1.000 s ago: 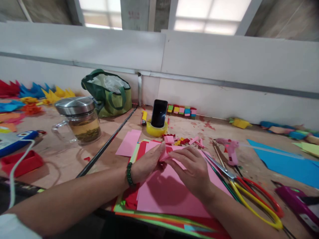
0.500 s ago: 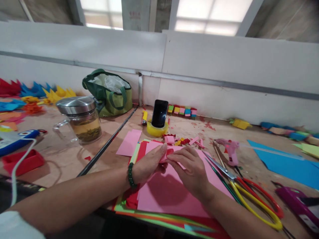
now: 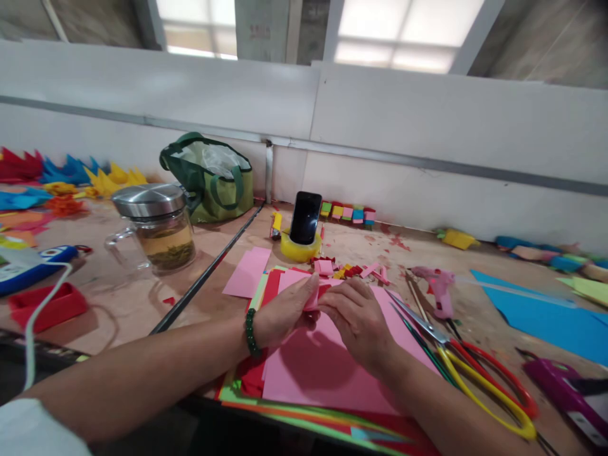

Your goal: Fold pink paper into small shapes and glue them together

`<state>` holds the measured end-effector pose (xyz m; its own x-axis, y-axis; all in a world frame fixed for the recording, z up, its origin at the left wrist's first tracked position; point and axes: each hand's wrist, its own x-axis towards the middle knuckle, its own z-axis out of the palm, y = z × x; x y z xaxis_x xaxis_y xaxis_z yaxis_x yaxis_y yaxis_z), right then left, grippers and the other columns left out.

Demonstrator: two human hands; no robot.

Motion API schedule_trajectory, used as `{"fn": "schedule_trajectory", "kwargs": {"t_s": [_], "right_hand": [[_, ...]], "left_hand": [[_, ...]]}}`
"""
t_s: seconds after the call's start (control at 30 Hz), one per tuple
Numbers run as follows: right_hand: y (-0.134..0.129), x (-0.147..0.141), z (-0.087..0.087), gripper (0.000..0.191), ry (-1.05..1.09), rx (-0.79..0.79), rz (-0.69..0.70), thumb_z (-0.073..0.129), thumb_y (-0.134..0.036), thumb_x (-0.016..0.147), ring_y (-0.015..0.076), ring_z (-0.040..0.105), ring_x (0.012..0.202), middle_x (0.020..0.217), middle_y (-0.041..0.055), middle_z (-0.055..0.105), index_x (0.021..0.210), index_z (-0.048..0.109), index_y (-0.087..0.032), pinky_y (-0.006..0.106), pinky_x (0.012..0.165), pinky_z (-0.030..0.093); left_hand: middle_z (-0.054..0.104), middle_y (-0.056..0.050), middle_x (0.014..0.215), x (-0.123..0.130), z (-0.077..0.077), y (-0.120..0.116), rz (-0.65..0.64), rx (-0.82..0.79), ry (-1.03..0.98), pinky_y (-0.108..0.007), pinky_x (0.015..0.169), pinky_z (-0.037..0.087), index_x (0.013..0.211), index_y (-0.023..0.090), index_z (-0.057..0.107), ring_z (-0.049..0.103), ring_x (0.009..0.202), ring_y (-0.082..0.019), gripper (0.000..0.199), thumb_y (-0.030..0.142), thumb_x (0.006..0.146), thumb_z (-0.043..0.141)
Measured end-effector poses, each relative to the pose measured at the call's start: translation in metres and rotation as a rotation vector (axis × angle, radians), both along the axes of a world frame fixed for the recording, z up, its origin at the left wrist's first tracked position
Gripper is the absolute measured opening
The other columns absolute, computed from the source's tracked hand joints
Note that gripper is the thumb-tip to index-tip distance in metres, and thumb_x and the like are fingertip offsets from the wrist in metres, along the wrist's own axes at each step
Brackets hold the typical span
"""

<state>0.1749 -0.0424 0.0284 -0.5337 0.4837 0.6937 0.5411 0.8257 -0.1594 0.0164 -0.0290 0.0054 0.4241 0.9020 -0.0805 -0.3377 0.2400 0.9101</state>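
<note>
My left hand (image 3: 285,310), with a green bead bracelet at the wrist, is closed with its thumb on top of a small folded pink paper piece (image 3: 312,302). Fingers of my right hand (image 3: 358,320) pinch the same piece from the other side. A bit of red paper (image 3: 323,289) shows between the hands; most of the folded piece is hidden by fingers. Both hands are just above a stack of coloured paper with pink sheets (image 3: 313,373) on top. Scissors (image 3: 444,339) with red and yellow handles lie beside my right forearm.
Small pink, red and yellow paper pieces (image 3: 349,271) lie beyond the stack. A phone (image 3: 305,218) leans in a yellow tape roll (image 3: 300,250). A pink glue gun (image 3: 441,291) and purple tool (image 3: 558,386) lie right. A glass tea mug (image 3: 166,244) stands left, before a green bag (image 3: 228,196).
The fingers of my right hand have curled in a little closer on the folded paper. My left hand keeps its hold. The whole view has shifted very slightly.
</note>
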Motion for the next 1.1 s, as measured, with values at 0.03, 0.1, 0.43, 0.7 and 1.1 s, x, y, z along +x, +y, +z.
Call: {"fn": "schedule_trajectory", "kwargs": {"t_s": [0.03,0.1,0.43,0.7,1.1], "right_hand": [[0.001,0.000,0.000,0.007,0.011,0.010,-0.002,0.058,-0.016,0.090,0.0179,0.056,0.075,0.083,0.0031,0.071,0.089,0.064,-0.020,0.037,0.071,0.044],[0.002,0.000,0.000,0.007,0.050,0.050,-0.014,0.063,-0.019,0.088,0.0188,0.058,0.078,0.086,0.0040,0.071,0.094,0.064,-0.020,0.038,0.073,0.046],[0.003,-0.001,0.000,0.013,0.130,0.136,-0.052,0.071,-0.017,0.081,0.0191,0.065,0.075,0.084,0.0029,0.074,0.091,0.066,-0.022,0.038,0.072,0.049],[-0.002,-0.007,0.002,0.008,0.116,0.027,-0.014,0.064,-0.015,0.085,0.0167,0.060,0.068,0.074,0.0011,0.071,0.081,0.067,-0.022,0.035,0.069,0.047],[0.001,-0.001,0.004,0.003,0.101,-0.096,0.025,0.067,-0.024,0.085,0.0175,0.059,0.076,0.080,0.0028,0.069,0.084,0.068,-0.021,0.034,0.074,0.047]], "left_hand": [[0.047,0.004,0.061,0.000,0.001,0.000,0.000,-0.003,-0.003,-0.020,0.047,0.037,0.077,0.017,0.048,0.044,0.051,-0.008,0.051,0.068,0.078,0.055],[0.049,0.003,0.062,-0.001,0.003,0.001,-0.008,-0.010,-0.020,-0.020,0.046,0.036,0.078,0.016,0.049,0.044,0.050,-0.007,0.052,0.068,0.076,0.056],[0.048,0.004,0.060,0.001,0.001,0.000,0.022,-0.033,-0.029,-0.020,0.047,0.034,0.077,0.017,0.049,0.042,0.050,-0.008,0.054,0.071,0.077,0.053],[0.047,0.004,0.056,0.001,-0.005,0.000,0.030,0.020,0.039,-0.022,0.048,0.035,0.073,0.018,0.047,0.042,0.047,-0.008,0.054,0.072,0.079,0.048],[0.046,0.004,0.058,0.000,-0.004,0.002,0.076,0.026,0.039,-0.021,0.047,0.032,0.075,0.017,0.048,0.040,0.048,-0.008,0.054,0.071,0.078,0.051]]}}
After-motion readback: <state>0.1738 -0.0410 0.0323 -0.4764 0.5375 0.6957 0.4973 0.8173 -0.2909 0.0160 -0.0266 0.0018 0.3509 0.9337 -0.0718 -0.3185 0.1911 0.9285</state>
